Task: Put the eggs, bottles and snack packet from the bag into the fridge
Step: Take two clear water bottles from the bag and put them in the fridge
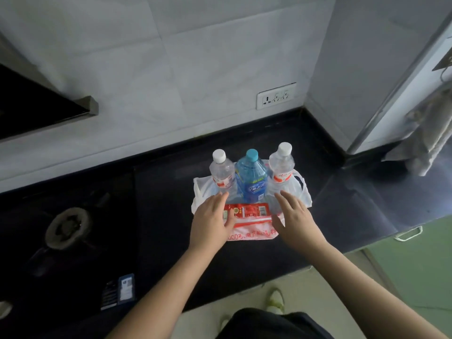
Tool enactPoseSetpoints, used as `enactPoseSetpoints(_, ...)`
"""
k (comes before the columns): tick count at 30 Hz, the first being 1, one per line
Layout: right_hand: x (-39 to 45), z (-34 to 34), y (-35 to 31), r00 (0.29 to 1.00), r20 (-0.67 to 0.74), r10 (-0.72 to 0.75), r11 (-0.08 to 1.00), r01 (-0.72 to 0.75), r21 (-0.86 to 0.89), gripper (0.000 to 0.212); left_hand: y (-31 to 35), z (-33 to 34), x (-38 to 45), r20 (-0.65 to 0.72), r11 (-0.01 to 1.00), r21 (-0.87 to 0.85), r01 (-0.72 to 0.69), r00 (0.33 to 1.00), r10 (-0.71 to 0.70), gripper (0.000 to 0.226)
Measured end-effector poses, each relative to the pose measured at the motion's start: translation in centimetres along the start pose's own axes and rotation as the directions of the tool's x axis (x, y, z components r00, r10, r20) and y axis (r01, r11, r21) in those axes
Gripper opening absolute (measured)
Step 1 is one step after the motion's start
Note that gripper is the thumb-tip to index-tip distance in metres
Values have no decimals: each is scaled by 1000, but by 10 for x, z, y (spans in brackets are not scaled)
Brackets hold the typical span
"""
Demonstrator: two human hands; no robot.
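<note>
A white plastic bag (254, 232) with red print lies flat on the black counter. Three bottles stand upright on its far part: a clear bottle (221, 171) with a white cap at left, a blue bottle (251, 177) in the middle, a second clear bottle (281, 167) at right. A red snack packet (252, 210) lies in front of them. My left hand (212, 218) rests open over the packet's left end. My right hand (294, 216) hovers open by the bag's right side. I see no eggs.
A gas hob (68, 227) with a burner fills the counter to the left, under a range hood (46, 111). A wall socket (276, 96) sits on the tiled wall behind. A cloth (426, 135) hangs at right. Green cabinet fronts (415, 265) lie below the counter.
</note>
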State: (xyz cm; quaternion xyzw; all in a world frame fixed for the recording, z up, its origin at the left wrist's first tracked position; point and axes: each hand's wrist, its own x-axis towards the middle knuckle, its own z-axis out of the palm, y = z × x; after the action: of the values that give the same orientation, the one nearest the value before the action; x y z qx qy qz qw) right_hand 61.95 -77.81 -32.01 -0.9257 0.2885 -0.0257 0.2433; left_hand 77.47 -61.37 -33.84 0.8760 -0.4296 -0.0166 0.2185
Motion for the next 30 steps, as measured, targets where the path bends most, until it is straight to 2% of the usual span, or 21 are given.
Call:
enactPoseSetpoints(3,13,-2,5,994,-5,108,965,-104,239,55,7,5,10,91,963,-184,198,979,-184,47)
enactPoseSetpoints(5,24,-5,8,977,41,211,911,-212,353,54,12,7,18,182,881,-314,355,933,-311,44)
enactPoseSetpoints(8,41,-4,14,934,113,338,782,-346,519,48,18,14,34,230,762,-428,486,874,-428,36)
enactPoseSetpoints(12,57,6,20,905,89,415,640,-360,678,43,12,27,50,247,499,-547,672,699,-671,18)
enactPoseSetpoints(14,67,9,23,898,67,434,625,-354,695,42,5,33,58,227,462,-535,708,647,-728,21)
enactPoseSetpoints(16,76,11,23,893,69,446,625,-365,690,40,0,37,66,224,470,-518,714,644,-731,31)
enactPoseSetpoints(21,91,19,29,862,96,498,571,-410,712,43,-7,50,74,293,419,-572,705,653,-699,60)
enactPoseSetpoints(24,98,22,31,857,34,514,569,-370,734,44,-10,56,77,292,417,-584,696,660,-692,60)
enactPoseSetpoints(30,109,31,34,874,2,487,618,-346,706,49,-14,63,89,232,499,-559,662,702,-673,56)
